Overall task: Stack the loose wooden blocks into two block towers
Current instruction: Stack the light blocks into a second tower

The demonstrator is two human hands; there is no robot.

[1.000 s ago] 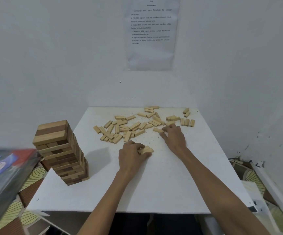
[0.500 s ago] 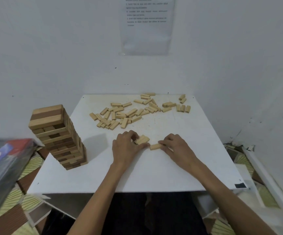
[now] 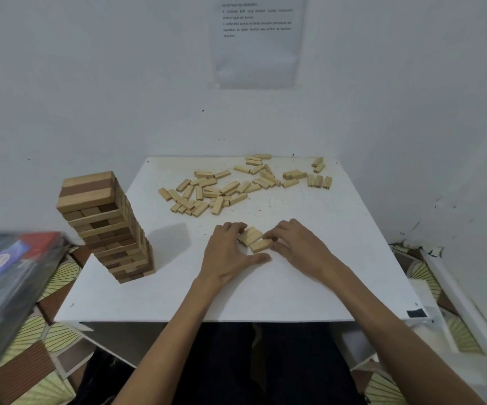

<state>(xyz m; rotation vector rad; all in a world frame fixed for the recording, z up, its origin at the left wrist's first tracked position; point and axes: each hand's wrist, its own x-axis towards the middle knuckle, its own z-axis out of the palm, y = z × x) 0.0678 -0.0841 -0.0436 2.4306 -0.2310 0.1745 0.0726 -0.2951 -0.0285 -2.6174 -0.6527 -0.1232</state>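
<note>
A tall tower (image 3: pixel 106 226) of light and dark wooden blocks stands at the white table's (image 3: pixel 309 282) left edge. Several loose light blocks (image 3: pixel 227 190) lie scattered across the far half of the table. In the middle, three blocks (image 3: pixel 254 238) lie side by side in a row. My left hand (image 3: pixel 227 252) holds the row's left side with curled fingers, thumb stretched out on the table below it. My right hand (image 3: pixel 294 244) pinches the nearest block's right end with its fingertips.
White walls close off the table's far and right sides, with a printed sheet (image 3: pixel 256 39) taped above. A blurred dark box (image 3: pixel 8 279) juts in at the left. Patterned floor tiles (image 3: pixel 32 346) show below the table's left edge.
My right hand fetched a block from the far pile and brought it against the two blocks under my left hand. The camera has tilted downward.
</note>
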